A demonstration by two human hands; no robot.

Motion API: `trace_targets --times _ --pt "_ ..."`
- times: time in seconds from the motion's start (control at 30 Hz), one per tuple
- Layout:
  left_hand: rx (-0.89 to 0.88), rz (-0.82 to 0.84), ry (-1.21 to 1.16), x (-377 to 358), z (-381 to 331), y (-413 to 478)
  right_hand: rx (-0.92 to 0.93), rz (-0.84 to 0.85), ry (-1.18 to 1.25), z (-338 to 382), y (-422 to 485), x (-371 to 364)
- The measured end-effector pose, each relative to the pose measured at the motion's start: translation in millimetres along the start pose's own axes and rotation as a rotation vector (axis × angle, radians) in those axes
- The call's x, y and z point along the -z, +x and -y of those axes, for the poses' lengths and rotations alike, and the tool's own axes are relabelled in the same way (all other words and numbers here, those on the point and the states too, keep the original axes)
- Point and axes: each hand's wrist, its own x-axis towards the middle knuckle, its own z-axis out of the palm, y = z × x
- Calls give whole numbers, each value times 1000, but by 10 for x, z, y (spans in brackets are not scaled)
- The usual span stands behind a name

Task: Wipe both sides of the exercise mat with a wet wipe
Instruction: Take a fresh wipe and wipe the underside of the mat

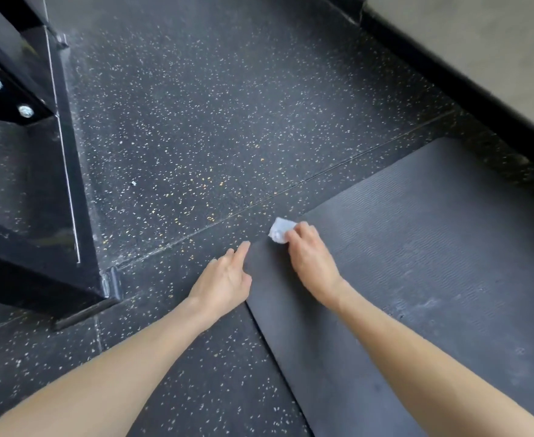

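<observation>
Right hand (310, 257): fingers curled over a crumpled wet wipe (278, 230), clamped on it and pressing it down onto the far left corner of the exercise mat (432, 247).

Left hand (224, 279): fingers straight and together, nothing held, palm down on the speckled floor (228, 121), fingertips touching the mat's left edge.

Mat: lies flat on the floor, ribbed face up, well apart from the black steel frame (23, 184) at the left. Paler smears are seen on the nearer part of the face; whether these are damp or dirt cannot be told.

Step judged in hand: wiping the upper face at its corner. The underside is judged not yet done.

Advice for the step: the edge should be pinned by the left hand so the corner is not dragged or curled. Strokes should be overlapped along the ribs, and the wipe refolded once soiled.

Containers: none seen; no wipe pack or bin is in view.
</observation>
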Motion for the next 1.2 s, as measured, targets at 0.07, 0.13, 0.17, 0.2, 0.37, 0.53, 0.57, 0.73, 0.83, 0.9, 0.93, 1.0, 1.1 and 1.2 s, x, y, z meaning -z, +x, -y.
trace_targets --times 0.07,0.13,0.17,0.2,0.37,0.53,0.57,0.73,0.83,0.9,0.93,1.0,1.1,1.2 --pt "-44 73 115 123 -75 99 -162 -76 -69 -429 125 164" --pt "-59 115 196 206 -193 194 -297 -96 -84 -658 178 323" --pt "-52 118 231 219 -272 249 -327 -109 -73 -664 182 370" --pt "-43 117 270 202 -358 304 -319 -122 -52 -602 171 370" --pt "25 107 378 -81 -667 360 -9 71 62 90 -194 -46" --pt "36 143 351 -137 -636 317 50 13 -12 -167 -164 75" --pt "32 162 354 -120 -633 316 -10 -19 -54 -288 -113 208" --pt "-8 228 348 -28 -724 376 -378 -115 -199 -1149 86 770" --pt "-20 114 332 -31 -860 481 -437 -155 -141 -1086 86 720" --pt "-58 5 315 -66 -975 577 -272 -80 -58 -746 -2 527" --pt "-88 -24 301 -77 -1034 626 -167 -2 -23 -539 -46 444" --pt "-141 -39 268 -97 -1146 711 9 -1 18 -296 -113 292" --pt "-99 -98 238 -129 -1234 749 85 20 8 -527 -46 183" --pt "-100 -142 259 -181 -1242 769 -41 -48 -48 -1025 251 418"
